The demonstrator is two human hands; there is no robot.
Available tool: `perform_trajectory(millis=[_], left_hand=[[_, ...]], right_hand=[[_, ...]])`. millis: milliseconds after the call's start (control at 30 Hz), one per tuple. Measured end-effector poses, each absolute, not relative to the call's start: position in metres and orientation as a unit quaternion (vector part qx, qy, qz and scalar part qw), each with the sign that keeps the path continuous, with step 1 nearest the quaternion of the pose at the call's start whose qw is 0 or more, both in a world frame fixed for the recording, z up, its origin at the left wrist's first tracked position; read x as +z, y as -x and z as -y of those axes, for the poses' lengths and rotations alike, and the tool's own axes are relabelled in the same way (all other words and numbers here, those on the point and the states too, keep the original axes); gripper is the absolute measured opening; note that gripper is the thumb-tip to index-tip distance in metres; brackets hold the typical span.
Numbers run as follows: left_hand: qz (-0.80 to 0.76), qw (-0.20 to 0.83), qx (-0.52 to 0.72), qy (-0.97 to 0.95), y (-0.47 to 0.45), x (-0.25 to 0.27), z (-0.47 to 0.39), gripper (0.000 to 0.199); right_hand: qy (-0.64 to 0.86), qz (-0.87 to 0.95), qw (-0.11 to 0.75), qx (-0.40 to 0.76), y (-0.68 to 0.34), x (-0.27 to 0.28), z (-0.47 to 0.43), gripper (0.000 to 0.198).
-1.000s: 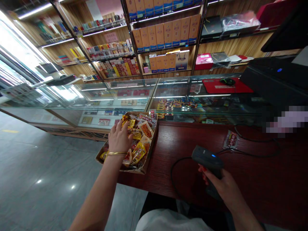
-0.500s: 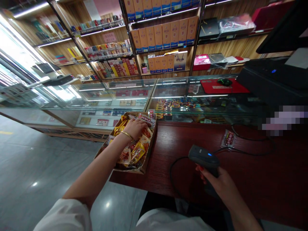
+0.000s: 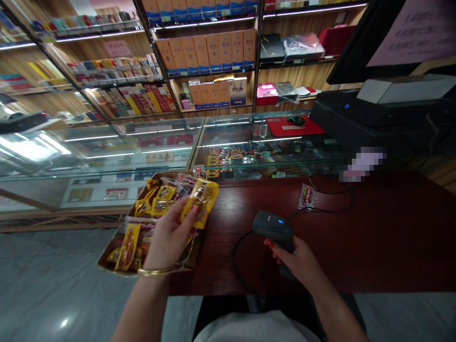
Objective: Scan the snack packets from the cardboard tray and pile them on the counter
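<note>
My left hand point(image 3: 170, 232) pinches a yellow snack packet point(image 3: 204, 199) between thumb and fingers, above the right side of a cardboard box point(image 3: 194, 256). Several yellow and clear snack packets fill that box, one yellow packet point(image 3: 128, 247) lying near its front corner. My right hand point(image 3: 297, 261) is wrapped round the handle of a black barcode scanner point(image 3: 272, 225), which shows a small blue light and points left over the dark red wooden desk point(image 3: 245, 266). A cable loops from the scanner across the desk. Farther right on the desk lies a single small clear packet point(image 3: 306, 196) with dark red contents.
A glass display counter point(image 3: 228, 128) runs behind the desk, with a red mouse pad point(image 3: 281, 127) and a mouse point(image 3: 295, 120) on it. A monitor point(image 3: 356, 42) and a black machine point(image 3: 331, 114) stand at the right. Shelves with boxes point(image 3: 210, 52) line the wall.
My left hand has come up out of the box with a yellow packet and moved toward me. My right hand still holds the scanner. The view has turned to the right.
</note>
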State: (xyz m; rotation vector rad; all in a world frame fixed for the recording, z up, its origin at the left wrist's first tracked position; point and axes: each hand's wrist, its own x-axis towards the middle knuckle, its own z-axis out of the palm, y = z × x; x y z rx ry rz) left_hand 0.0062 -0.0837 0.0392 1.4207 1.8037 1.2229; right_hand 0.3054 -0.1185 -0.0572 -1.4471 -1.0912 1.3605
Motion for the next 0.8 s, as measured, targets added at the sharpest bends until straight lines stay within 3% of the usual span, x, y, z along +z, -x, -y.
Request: perform_trajectory(millis=[100,200,800], left_hand=[[-0.571,0.539,0.459,-0.416,-0.047,0.012,0.092,0.06],[-0.512,0.635,0.472,-0.333,-0.065,-0.007,0.094,0.054],[-0.444,0.716,0.496,-0.209,-0.062,-0.012,0.091,0.038]], right_hand=[[0.59,0.431,0.419,0.539,-0.308,-0.055,0.118,0.043],[0.593,0.444,0.414,0.529,-0.313,-0.052,0.118,0.045],[0.595,0.445,0.399,0.537,-0.315,-0.059,0.119,0.05]])
